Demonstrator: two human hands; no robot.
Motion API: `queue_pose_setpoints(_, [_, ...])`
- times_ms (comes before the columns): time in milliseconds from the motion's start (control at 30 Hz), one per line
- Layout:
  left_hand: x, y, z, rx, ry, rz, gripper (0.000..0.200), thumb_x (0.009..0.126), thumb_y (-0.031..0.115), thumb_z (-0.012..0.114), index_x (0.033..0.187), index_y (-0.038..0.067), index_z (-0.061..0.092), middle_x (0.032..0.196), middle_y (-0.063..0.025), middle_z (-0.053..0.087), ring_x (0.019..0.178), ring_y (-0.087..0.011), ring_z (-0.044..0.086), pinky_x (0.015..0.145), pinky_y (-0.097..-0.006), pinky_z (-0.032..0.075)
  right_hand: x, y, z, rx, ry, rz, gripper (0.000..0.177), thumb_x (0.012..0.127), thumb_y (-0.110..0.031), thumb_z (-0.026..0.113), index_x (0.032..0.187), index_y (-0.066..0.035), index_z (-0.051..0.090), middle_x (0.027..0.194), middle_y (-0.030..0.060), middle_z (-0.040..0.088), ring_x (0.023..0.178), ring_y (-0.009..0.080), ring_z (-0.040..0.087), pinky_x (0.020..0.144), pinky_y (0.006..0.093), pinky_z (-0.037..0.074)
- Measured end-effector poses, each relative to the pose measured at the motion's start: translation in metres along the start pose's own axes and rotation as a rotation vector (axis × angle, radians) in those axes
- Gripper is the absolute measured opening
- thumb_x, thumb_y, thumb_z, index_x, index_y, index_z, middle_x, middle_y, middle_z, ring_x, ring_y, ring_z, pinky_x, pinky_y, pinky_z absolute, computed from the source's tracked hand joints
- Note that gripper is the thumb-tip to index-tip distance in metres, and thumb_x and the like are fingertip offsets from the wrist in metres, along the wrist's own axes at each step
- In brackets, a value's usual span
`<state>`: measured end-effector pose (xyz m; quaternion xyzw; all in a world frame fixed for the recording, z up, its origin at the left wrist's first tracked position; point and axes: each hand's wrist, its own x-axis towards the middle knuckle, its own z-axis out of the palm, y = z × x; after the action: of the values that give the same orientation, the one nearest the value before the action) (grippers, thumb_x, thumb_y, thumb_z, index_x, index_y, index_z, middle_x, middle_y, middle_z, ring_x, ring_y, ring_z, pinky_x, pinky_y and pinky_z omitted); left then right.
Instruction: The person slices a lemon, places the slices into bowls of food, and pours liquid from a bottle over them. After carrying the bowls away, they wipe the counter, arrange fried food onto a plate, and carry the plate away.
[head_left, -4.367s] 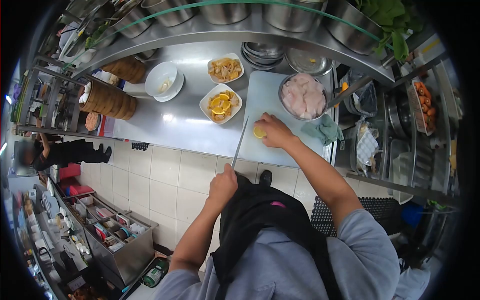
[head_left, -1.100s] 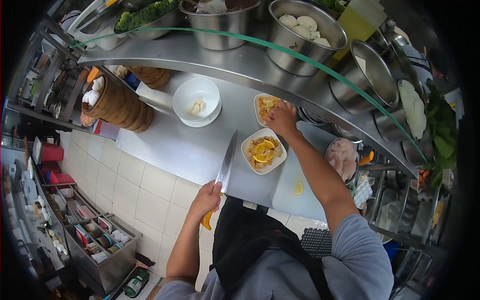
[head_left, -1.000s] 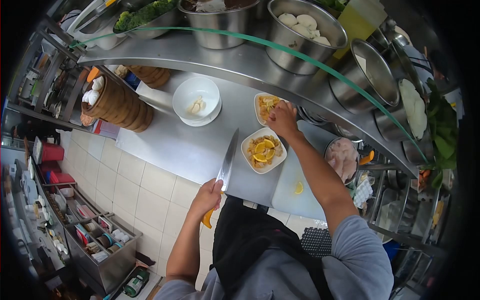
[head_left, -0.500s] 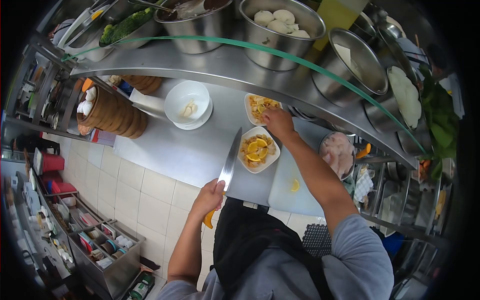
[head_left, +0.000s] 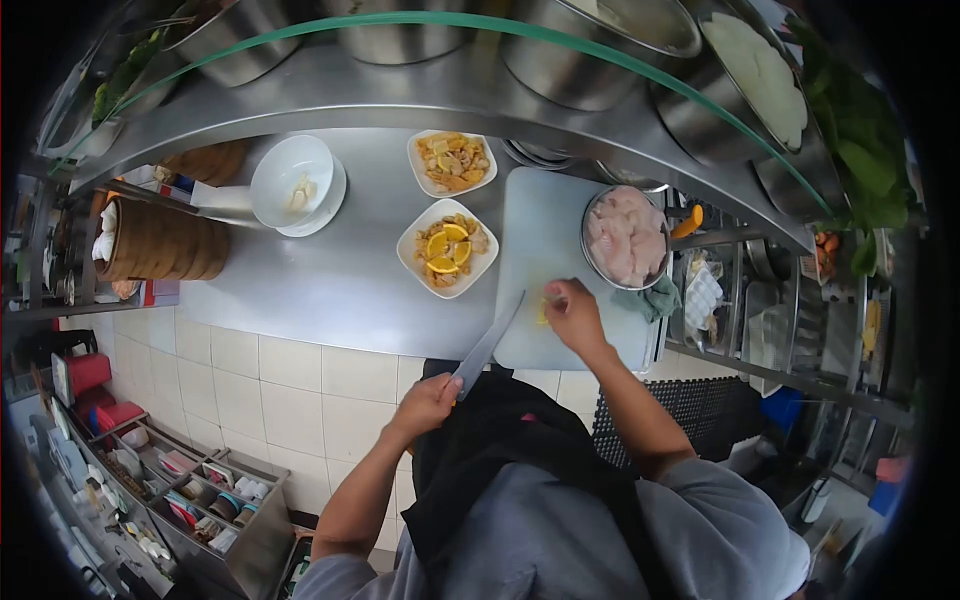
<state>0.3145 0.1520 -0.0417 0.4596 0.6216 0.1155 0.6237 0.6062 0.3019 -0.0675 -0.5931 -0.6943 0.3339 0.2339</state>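
My left hand (head_left: 428,405) is wrapped round the handle of a large kitchen knife (head_left: 486,352), its blade pointing up and right toward the white cutting board (head_left: 532,225). Over that board, my right hand (head_left: 575,314) has its fingers pinched together at an orange slice (head_left: 542,311); the hand partly hides the slice. Left of the board stands a square white bowl (head_left: 408,262) of golden fried pieces, topped with orange slices (head_left: 448,246). Behind it is a second white bowl (head_left: 413,168) with similar food and orange pieces.
A metal bowl of pale raw meat (head_left: 627,235) sits at the board's right, beside a green cloth (head_left: 655,297). Stacked white bowls (head_left: 268,190) and a bamboo steamer (head_left: 165,240) are on the left. A steel shelf (head_left: 400,98) with metal containers overhangs the counter's back.
My right hand has moved from the far bowl to the orange slice on the board. The knife has swung rightward in my left hand. The view has shifted too.
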Motion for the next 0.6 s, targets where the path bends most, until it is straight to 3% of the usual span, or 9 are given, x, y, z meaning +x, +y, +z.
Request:
queue_pose_setpoints(67, [0.008,-0.021,0.025,0.033,0.052,0.059,0.045,0.106,0.041,0.048,0.084,0.003,0.058,0.066,-0.0145,0.060,0.057,-0.0292,0.061,0.060,-0.0430,0.049,-0.024,0.006,0.000,-0.011,-0.002,0.014,0.032,0.079,0.000,0.070,0.111,-0.005,0.068,0.100,0.0141,0.063,0.075,0.0272,0.067,0.071,0.0361,0.056])
queue_pose_setpoints(133, [0.011,-0.025,0.041,-0.026,0.048,-0.025,0.043,0.106,0.039,0.049,0.087,0.002,0.059,0.071,-0.0182,0.063,0.066,-0.0368,0.063,0.065,-0.0458,0.049,-0.035,-0.007,0.003,0.022,0.030,0.034,0.035,0.076,0.006,0.071,0.110,-0.002,0.067,0.104,0.0134,0.061,0.081,0.0258,0.067,0.072,0.0328,0.058])
queue_pose_setpoints(233, [0.012,-0.025,0.062,0.023,0.121,0.134,0.041,0.106,0.038,0.049,0.089,0.002,0.060,0.074,-0.0201,0.063,0.071,-0.0406,0.064,0.067,-0.0471,0.049,-0.039,-0.006,0.013,0.046,0.066,0.055,0.035,0.076,0.007,0.069,0.110,-0.003,0.068,0.104,0.0132,0.061,0.081,0.0263,0.067,0.073,0.0336,0.059])
queue_pose_setpoints(333, [0.017,-0.019,0.073,0.008,0.072,0.114,0.039,0.106,0.036,0.049,0.091,0.002,0.061,0.077,-0.0218,0.063,0.074,-0.0435,0.064,0.069,-0.0482,0.049,-0.037,-0.003,0.015,0.103,0.074,0.061,0.034,0.076,0.008,0.068,0.108,-0.003,0.067,0.104,0.0135,0.060,0.081,0.0268,0.067,0.074,0.0341,0.059])
queue_pose_setpoints(367, [0.017,-0.020,0.074,0.009,0.072,0.110,0.039,0.106,0.036,0.049,0.091,0.002,0.061,0.077,-0.0218,0.063,0.074,-0.0435,0.064,0.069,-0.0482,0.049,-0.036,-0.002,0.016,0.110,0.071,0.052,0.033,0.076,0.009,0.068,0.108,-0.002,0.067,0.104,0.0134,0.061,0.082,0.0267,0.068,0.075,0.0337,0.060])
queue_pose_setpoints(433, [0.019,-0.018,0.074,0.008,0.059,0.162,0.042,0.108,0.039,0.046,0.089,0.004,0.057,0.065,-0.0057,0.054,0.053,-0.0163,0.054,0.052,-0.0346,0.047,-0.033,-0.003,0.015,0.131,0.061,0.043,0.033,0.077,0.009,0.069,0.107,-0.003,0.067,0.103,0.0134,0.060,0.082,0.0267,0.068,0.075,0.0336,0.060])
queue_pose_setpoints(467, [0.019,-0.017,0.072,0.008,0.062,0.163,0.042,0.108,0.039,0.046,0.089,0.004,0.057,0.065,-0.0057,0.054,0.053,-0.0163,0.054,0.052,-0.0346,0.047,-0.029,-0.004,0.014,0.150,0.052,0.031,0.032,0.077,0.009,0.069,0.106,-0.003,0.067,0.102,0.0133,0.060,0.082,0.0268,0.068,0.075,0.0335,0.060])
queue_pose_setpoints(533, [0.011,0.006,0.057,-0.008,0.070,0.093,0.040,0.107,0.037,0.049,0.091,0.001,0.060,0.071,-0.0188,0.062,0.063,-0.0360,0.064,0.063,-0.0449,0.050,-0.016,-0.013,0.012,0.172,0.050,-0.006,0.032,0.076,0.009,0.070,0.106,-0.004,0.067,0.100,0.0129,0.060,0.081,0.0266,0.068,0.074,0.0341,0.059])
queue_pose_setpoints(600, [0.001,0.038,0.032,-0.049,0.071,0.033,0.041,0.107,0.037,0.048,0.090,0.001,0.060,0.069,-0.0169,0.062,0.057,-0.0309,0.063,0.058,-0.0423,0.050,0.008,-0.028,0.011,0.199,0.043,-0.054,0.032,0.076,0.009,0.070,0.106,-0.004,0.068,0.098,0.0126,0.060,0.080,0.0265,0.068,0.072,0.0347,0.059])
